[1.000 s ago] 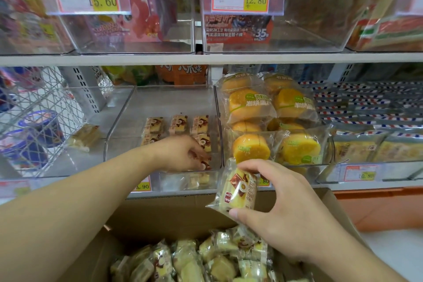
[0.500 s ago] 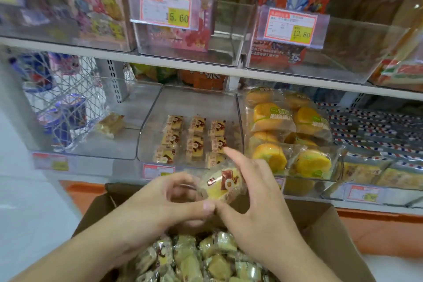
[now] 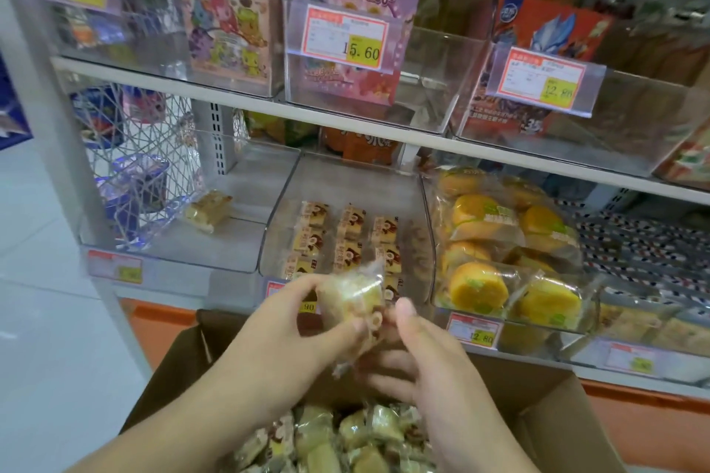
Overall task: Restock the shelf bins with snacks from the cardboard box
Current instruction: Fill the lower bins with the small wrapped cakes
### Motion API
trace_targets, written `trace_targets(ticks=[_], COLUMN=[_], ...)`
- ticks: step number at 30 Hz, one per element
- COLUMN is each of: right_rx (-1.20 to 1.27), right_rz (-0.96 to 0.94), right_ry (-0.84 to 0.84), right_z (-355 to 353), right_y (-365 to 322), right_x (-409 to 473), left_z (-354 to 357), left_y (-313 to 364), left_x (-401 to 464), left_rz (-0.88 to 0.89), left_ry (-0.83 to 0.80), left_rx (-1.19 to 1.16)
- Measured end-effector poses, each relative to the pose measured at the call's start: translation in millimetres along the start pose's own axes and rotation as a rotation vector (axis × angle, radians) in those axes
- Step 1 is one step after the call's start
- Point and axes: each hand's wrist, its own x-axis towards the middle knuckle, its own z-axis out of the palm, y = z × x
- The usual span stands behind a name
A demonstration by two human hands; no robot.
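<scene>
A clear-wrapped snack cake packet is held above the open cardboard box, in front of the shelf. My left hand pinches it from the left, thumb on its lower face. On the other side my right hand meets it, thumb by its right edge and curled fingers under its bottom. Several more wrapped cakes lie in the box. Just behind, the clear shelf bin holds three rows of the same small cakes.
A bin of orange round cakes stands to the right of the target bin. The bin to the left holds one lone pastry, with a wire basket beside it. The upper shelf carries biscuit boxes and price tags.
My left hand came out of the bin and took hold of the packet that my right hand held up. The view swung left and pulled back from the shelf.
</scene>
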Motion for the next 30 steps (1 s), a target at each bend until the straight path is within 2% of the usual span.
trace_targets(ticks=[2, 4, 5, 8, 10, 13, 14, 17, 19, 22, 25, 30], right_rx=[-0.329, -0.691, -0.791, -0.870, -0.841, -0.825, -0.845, -0.937, -1.067, -1.197, -1.162, -1.199], right_rz=[-0.138, -0.354, -0.423, -0.514, -0.536, -0.512, -0.518, -0.515, -0.436, -0.250, -0.108, -0.088], right_ry=[0.056, 0.067, 0.034, -0.066, -0.002, 0.070, 0.109, 0.282, 0.309, 0.202, 0.061, -0.023], right_z=[-6.3, -11.5, -13.3, -11.8, -8.3, 0.6, 2.7, 6.8, 9.5, 14.4, 20.1, 27.8], right_y=[-3.2, -11.6, -15.1, -28.9, -36.5, -48.5, -53.4, -64.7, -61.6, -45.4, -32.3, -30.4], right_x=[-0.5, -0.6, 1.4, 17.2, 36.2, 64.8, 75.2, 113.0, 139.6, 165.7, 173.1, 172.8], left_z=[-4.4, -8.0, -8.5, -7.8, -9.4, -19.8, -26.1, -51.5, -64.4, -68.4, -67.4, -68.1], left_y=[-1.6, -2.0, -1.9, -0.9, -1.3, -5.7, -8.1, -14.7, -25.6, -42.0, -46.3, -51.8], left_x=[8.2, 16.5, 20.2, 27.9, 34.2, 47.5, 52.0, 65.4, 73.8, 77.4, 75.1, 77.7], left_rz=[-0.079, -0.109, -0.097, -0.036, 0.003, 0.102, 0.161, 0.355, 0.328, 0.232, 0.220, 0.236], left_ry=[0.064, 0.044, 0.018, -0.065, -0.084, -0.032, 0.025, 0.262, 0.282, 0.186, 0.149, 0.166], left_rx=[-0.087, -0.172, -0.181, -0.179, -0.185, -0.125, -0.006, 0.548, 0.692, 0.759, 0.760, 0.747])
